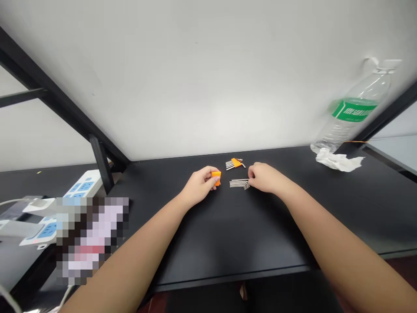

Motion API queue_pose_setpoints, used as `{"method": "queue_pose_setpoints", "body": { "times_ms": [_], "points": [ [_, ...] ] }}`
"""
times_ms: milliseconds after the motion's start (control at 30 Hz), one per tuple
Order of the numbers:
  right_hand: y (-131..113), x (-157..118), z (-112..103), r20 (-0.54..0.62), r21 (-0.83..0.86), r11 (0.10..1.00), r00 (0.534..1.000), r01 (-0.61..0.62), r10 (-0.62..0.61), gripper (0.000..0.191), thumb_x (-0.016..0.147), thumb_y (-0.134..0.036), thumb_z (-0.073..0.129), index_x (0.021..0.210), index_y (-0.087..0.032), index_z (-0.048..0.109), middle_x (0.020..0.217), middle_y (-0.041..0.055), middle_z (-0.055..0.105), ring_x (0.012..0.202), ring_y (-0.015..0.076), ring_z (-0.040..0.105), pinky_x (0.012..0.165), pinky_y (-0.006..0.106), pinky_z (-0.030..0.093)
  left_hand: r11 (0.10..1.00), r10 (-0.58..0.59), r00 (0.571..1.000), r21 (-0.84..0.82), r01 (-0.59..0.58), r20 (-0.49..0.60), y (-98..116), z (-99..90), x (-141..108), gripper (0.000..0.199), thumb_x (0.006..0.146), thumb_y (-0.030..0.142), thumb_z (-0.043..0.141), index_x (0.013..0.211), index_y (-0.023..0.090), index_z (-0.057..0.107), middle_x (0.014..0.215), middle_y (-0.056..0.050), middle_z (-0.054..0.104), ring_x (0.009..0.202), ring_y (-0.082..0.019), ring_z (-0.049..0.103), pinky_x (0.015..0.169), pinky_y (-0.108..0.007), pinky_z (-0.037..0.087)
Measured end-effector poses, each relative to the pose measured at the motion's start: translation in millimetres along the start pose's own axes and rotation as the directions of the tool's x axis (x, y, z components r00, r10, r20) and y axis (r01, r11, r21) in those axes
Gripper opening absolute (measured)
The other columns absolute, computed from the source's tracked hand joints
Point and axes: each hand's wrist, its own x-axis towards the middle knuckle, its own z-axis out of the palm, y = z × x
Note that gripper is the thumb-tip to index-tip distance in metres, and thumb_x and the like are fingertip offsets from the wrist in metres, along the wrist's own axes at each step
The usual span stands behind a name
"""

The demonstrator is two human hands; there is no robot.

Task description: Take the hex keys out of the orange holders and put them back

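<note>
My left hand (204, 184) is closed around a small orange hex key holder (216, 174), pinched between thumb and fingers. To its right, several silver hex keys (238, 184) lie side by side on the black tabletop, their bent ends toward the right. My right hand (262, 176) is closed at the right end of the topmost key, fingertips gripping its end; the fingers partly hide it. Behind the row rests a second orange holder (236, 162) with several hex keys fitted in it.
A large clear plastic bottle (355, 108) with a green label stands at the back right, beside crumpled white tissue (339, 160). White power strips (81, 187) with plugs lie at the left, near a blurred-out object (97, 239). A pale wall (208, 87) rises behind the table (234, 243).
</note>
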Motion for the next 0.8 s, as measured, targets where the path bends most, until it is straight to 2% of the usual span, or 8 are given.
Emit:
{"method": "queue_pose_setpoints", "body": {
  "times_ms": [200, 367, 467, 533, 633, 733, 800],
  "points": [
    [3.5, 0.1, 1.4, 0.002, 0.028, 0.999, 0.999, 0.034, -0.034, 0.005, 0.079, -0.023, 0.065, 0.084, -0.021, 0.065, 0.1, 0.0057, 0.065, 0.083, 0.0187, 0.061, 0.068, 0.028, 0.041, 0.999, -0.028, 0.999, -0.025, 0.027, -0.038, -0.5, -1.1, 2.3, 0.034, 0.095, 0.045, 0.059, 0.114, 0.017, 0.064, 0.084, -0.004, 0.07, 0.067, -0.014, 0.062, 0.067, -0.029, 0.055],
    [1.6, -0.1, 1.3, -0.013, 0.007, 1.0, 1.0, -0.005, 0.005, 0.009, 0.075, -0.02, 0.069, 0.077, -0.02, 0.061, 0.092, 0.0059, 0.066, 0.075, 0.0179, 0.058, 0.06, 0.027, 0.037, 1.0, -0.027, 0.999, 0.003, 0.027, -0.035, 0.7, -1.9, 2.2, 0.033, 0.095, 0.046, 0.059, 0.111, 0.018, 0.064, 0.083, -0.003, 0.069, 0.066, -0.014, 0.061, 0.066, -0.029, 0.054],
    [0.7, -0.1, -0.1, -0.103, 0.17, 0.985, 0.995, 0.029, -0.012, 0.01, 0.078, -0.013, 0.064, 0.084, -0.021, 0.063, 0.083, 0.0018, 0.067, 0.068, 0.0151, 0.058, 0.06, 0.026, 0.038, 0.998, -0.048, 0.997, -0.034, 0.046, -0.057, 3.2, -2.0, 2.2, 0.036, 0.092, 0.049, 0.062, 0.11, 0.017, 0.063, 0.079, -0.003, 0.068, 0.062, -0.014, 0.06, 0.063, -0.028, 0.053],
    [-1.1, -0.9, -1.0, -0.203, 0.3, 0.943, 0.976, 0.143, -0.084, 0.017, 0.082, -0.01, 0.059, 0.093, -0.021, 0.067, 0.083, 0.0004, 0.068, 0.069, 0.0137, 0.06, 0.063, 0.025, 0.042, 0.995, -0.053, 0.996, -0.093, 0.046, -0.076, 5.2, -1.8, 2.6, 0.038, 0.091, 0.05, 0.063, 0.108, 0.017, 0.062, 0.077, -0.002, 0.068, 0.06, -0.013, 0.059, 0.061, -0.028, 0.051],
    [-6.8, -3.3, -0.4, -0.386, 0.353, 0.858, 0.894, 0.372, -0.229, 0.019, 0.09, -0.013, 0.058, 0.099, -0.022, 0.073, 0.089, 0.0015, 0.069, 0.071, 0.0133, 0.061, 0.069, 0.027, 0.047, 0.98, -0.071, 0.993, -0.194, 0.052, -0.093, 7.3, -0.9, 3.2, 0.039, 0.09, 0.052, 0.065, 0.106, 0.017, 0.061, 0.074, -0.002, 0.067, 0.058, -0.013, 0.058, 0.06, -0.028, 0.05],
    [-14.1, -5.8, 3.3, -0.552, 0.259, 0.772, 0.745, 0.581, -0.376, 0.02, 0.093, -0.013, 0.058, 0.098, -0.022, 0.075, 0.092, 0.0033, 0.07, 0.077, 0.0142, 0.064, 0.073, 0.028, 0.05, 0.955, -0.103, 0.99, -0.289, 0.072, -0.094, 8.7, 0.1, 3.5, 0.04, 0.088, 0.051, 0.069, 0.106, 0.016, 0.062, 0.073, -0.002, 0.067, 0.056, -0.012, 0.057, 0.058, -0.027, 0.048],
    [-18.0, -6.9, 6.2, -0.614, 0.192, 0.729, 0.66, 0.657, -0.433, 0.021, 0.095, -0.013, 0.057, 0.099, -0.022, 0.075, 0.092, 0.0041, 0.07, 0.08, 0.0149, 0.065, 0.074, 0.028, 0.051, 0.933, -0.121, 0.989, -0.35, 0.083, -0.087, 10.0, 0.8, 3.2, 0.04, 0.086, 0.05, 0.071, 0.105, 0.016, 0.062, 0.072, -0.002, 0.067, 0.054, -0.012, 0.055, 0.057, -0.027, 0.046]
  ]
}}
